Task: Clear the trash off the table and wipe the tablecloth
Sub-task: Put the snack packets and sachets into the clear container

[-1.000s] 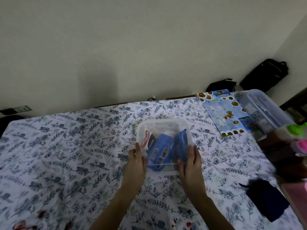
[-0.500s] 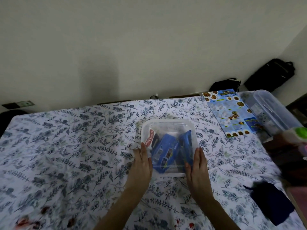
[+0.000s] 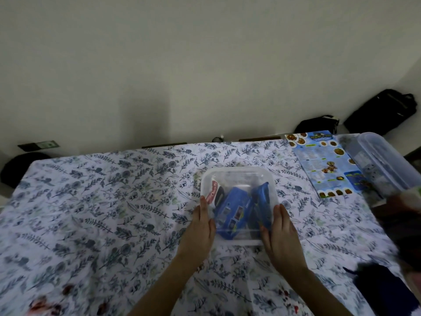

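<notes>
A clear square plastic container rests on the floral tablecloth near the table's middle. Inside it lie blue snack wrappers and a red-and-white wrapper. My left hand presses flat against the container's left side, fingers straight and together. My right hand presses flat against its right side in the same way. The container sits clamped between both palms. Red-brown stains mark the cloth at the near left.
A blue menu leaflet lies at the far right, beside a large clear lidded box. A dark blue cloth sits at the near right edge. Black bags stand against the wall behind the table.
The view has shifted slightly, placing the container a little further right and lower in the frame. Both hands stay flat against its sides.
</notes>
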Motion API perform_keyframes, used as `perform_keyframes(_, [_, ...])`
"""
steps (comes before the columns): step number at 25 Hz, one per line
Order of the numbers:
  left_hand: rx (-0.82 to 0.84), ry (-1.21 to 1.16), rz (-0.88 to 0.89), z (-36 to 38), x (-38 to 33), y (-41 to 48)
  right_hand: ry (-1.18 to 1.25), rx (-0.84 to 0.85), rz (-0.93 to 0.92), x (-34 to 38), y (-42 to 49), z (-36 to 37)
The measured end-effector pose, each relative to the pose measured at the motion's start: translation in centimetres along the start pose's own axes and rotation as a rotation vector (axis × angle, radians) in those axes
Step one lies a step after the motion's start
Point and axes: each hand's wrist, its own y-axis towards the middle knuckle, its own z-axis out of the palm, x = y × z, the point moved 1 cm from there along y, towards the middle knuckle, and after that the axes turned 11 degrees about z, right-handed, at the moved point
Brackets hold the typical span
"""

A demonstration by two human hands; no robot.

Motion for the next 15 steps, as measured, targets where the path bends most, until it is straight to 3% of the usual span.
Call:
perform_keyframes(6, [0.137, -0.005, 0.041, 0.4, -1.7, 0.0, -0.13, -0.016, -0.015, 0.8, 3.2, -0.4])
perform_keyframes(15, [0.165, 0.049, -0.004, 1.8, -2.0, 2.0, -0.137, -0.028, 0.002, 0.3, 4.7, -0.2])
